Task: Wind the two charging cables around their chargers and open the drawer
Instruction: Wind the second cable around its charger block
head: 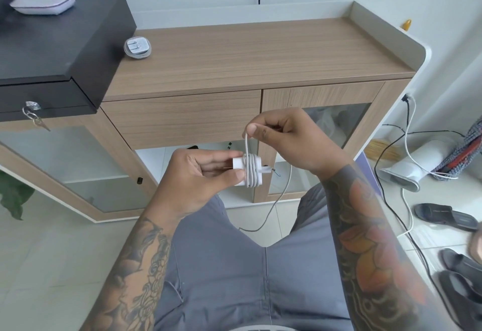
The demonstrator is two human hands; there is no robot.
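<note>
Wood-grain desk [260,51], drawer [182,118] closed under its top. Wound charger [137,48] sits at desk's left end. Left hand [198,182] grips second charger [249,171], half wrapped; right hand [284,135] pinches its cable [246,145] just above.

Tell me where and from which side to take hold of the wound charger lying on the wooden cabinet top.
Grip the wound charger across its outer coiled sides, coming down from above. It lies flat on the cabinet top with its prongs pointing up, so the sides are probably the easiest hold. Pinching over the cable loops should also keep them from slipping loose. The black box stands close on its left, so reach in from the right or front.
</note>
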